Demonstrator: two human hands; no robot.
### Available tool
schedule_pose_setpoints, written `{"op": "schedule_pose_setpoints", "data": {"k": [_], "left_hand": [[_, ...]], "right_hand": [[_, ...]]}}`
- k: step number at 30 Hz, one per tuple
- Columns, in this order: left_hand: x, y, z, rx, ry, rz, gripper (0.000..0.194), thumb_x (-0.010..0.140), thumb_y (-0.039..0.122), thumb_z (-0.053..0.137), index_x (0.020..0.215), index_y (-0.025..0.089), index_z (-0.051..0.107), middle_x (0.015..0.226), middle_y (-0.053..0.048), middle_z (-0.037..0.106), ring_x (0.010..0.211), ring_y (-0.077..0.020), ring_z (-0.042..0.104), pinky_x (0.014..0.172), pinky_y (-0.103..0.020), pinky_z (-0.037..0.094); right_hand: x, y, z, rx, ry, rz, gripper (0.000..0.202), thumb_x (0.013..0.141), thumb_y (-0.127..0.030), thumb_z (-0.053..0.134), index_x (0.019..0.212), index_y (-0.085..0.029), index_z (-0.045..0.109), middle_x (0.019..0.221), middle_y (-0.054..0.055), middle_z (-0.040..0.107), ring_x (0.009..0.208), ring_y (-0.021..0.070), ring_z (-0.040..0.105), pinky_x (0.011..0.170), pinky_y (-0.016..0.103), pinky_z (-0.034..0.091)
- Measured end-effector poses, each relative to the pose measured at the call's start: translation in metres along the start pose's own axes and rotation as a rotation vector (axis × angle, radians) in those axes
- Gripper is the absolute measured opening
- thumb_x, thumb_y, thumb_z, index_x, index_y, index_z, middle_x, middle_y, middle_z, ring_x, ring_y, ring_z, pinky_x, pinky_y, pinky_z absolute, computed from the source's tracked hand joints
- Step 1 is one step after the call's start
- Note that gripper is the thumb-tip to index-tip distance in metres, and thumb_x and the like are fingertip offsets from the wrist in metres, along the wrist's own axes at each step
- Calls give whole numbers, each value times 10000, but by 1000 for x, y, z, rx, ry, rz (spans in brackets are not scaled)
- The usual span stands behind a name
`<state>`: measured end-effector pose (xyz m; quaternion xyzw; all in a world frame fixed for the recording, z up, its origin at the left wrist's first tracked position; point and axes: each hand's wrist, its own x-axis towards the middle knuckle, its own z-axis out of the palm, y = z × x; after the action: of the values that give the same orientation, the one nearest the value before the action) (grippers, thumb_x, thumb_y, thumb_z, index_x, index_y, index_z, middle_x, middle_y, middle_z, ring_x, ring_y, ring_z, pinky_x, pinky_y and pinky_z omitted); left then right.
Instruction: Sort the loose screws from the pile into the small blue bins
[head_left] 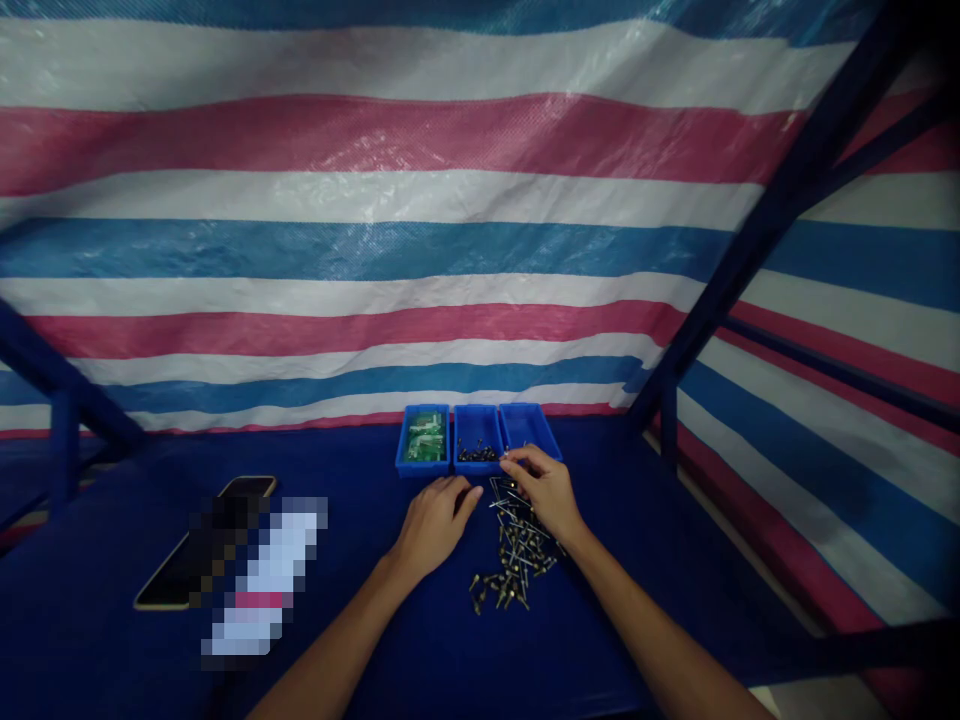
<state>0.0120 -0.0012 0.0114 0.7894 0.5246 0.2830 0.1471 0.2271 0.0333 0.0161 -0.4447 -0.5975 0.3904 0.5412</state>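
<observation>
My right hand (541,487) is above the near edge of the right blue bin (531,426), thumb and fingertips pinched together on something too small to make out. Below my left hand (437,520) is the dark blue table; its fingers rest there, thumb apart, holding nothing. A loose pile of small metal pieces with thin shafts (523,545) lies between and in front of my hands. Similar small dark pieces (478,453) sit in the middle blue bin (475,422). Green packets (425,437) fill much of the left blue bin (402,455).
A phone (169,575) lies on the table's left side, beside a blurred pale item (274,575). Dark blue frame bars (739,270) rise at both sides. A striped plastic sheet (375,240) hangs behind the bins.
</observation>
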Motion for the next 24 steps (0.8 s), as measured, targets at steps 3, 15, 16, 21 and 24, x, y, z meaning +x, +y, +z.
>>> {"op": "schedule_pose_setpoints", "data": {"k": [3, 15, 16, 21, 24], "left_hand": [[0, 3, -1, 17, -4, 38, 358, 1083, 502, 470, 922, 239, 652, 856, -22, 701, 834, -227, 650, 792, -354, 471], [-2, 5, -6, 3, -52, 105, 223, 1020, 463, 621, 1014, 248, 678, 868, 0, 644, 848, -211, 626, 934, -397, 464], [-2, 5, -6, 2, -58, 113, 223, 1011, 467, 636, 1024, 249, 676, 878, 0, 643, 854, -212, 625, 946, -403, 462], [-3, 1, -3, 0, -69, 140, 270, 951, 499, 720, 1050, 252, 671, 921, -5, 649, 912, -230, 628, 988, -427, 456], [-3, -3, 0, -10, -59, 147, 214, 983, 456, 689, 1045, 252, 671, 916, -5, 647, 907, -225, 630, 1001, -427, 455]], "right_hand": [[0, 1, -3, -41, 96, 21, 389, 917, -592, 706, 943, -205, 715, 755, 13, 690, 480, 119, 524, 443, 241, 409], [4, 11, -17, -341, 255, 144, 438, 954, -654, 602, 890, -224, 658, 584, 3, 710, 440, 173, 637, 476, 252, 435], [4, 11, -17, -362, 258, 148, 428, 956, -644, 603, 887, -226, 664, 586, 3, 715, 446, 176, 645, 486, 255, 439], [4, 9, -20, -464, 247, 151, 405, 965, -608, 595, 856, -234, 706, 594, 9, 732, 482, 191, 681, 521, 273, 453], [4, 8, -21, -506, 236, 137, 399, 969, -593, 586, 852, -237, 722, 594, 12, 733, 496, 196, 687, 525, 279, 451]]}}
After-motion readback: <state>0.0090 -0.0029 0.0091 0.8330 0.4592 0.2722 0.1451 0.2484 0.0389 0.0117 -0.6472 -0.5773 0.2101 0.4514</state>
